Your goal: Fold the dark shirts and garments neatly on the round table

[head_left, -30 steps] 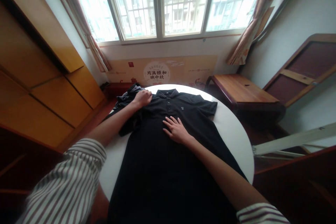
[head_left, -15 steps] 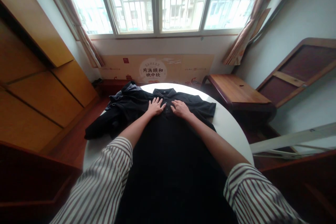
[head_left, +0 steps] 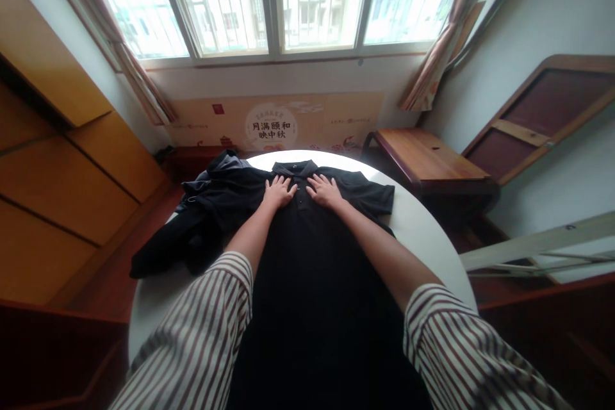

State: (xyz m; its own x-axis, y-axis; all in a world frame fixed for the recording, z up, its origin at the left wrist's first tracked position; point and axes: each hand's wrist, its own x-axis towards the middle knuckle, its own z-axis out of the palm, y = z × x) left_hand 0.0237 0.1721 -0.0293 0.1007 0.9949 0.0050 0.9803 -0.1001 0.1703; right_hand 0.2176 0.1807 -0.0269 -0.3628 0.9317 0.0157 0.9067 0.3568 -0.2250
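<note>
A black short-sleeved polo shirt (head_left: 307,256) lies spread front side up, its collar at the far end and its buttons showing down the middle. My left hand (head_left: 279,193) rests flat on the chest, left of the buttons, fingers spread. On the other side of the buttons, just below the collar, my right hand (head_left: 324,191) lies flat too, with its fingers apart. Neither hand grips the cloth. Left of the shirt, a heap of dark clothes (head_left: 177,240), black with some grey, touches its left sleeve.
Beneath the clothes is a round white table (head_left: 432,237). A low wooden side table (head_left: 427,152) stands beyond it at the right, near a leaning wooden frame panel (head_left: 523,128). Yellow-brown cabinets (head_left: 72,173) line the left, and a window (head_left: 273,6) is ahead.
My right hand has slid slightly up toward the collar, its fingers now more spread. My left hand stays flat on the chest. The view has shifted a little to the right.
</note>
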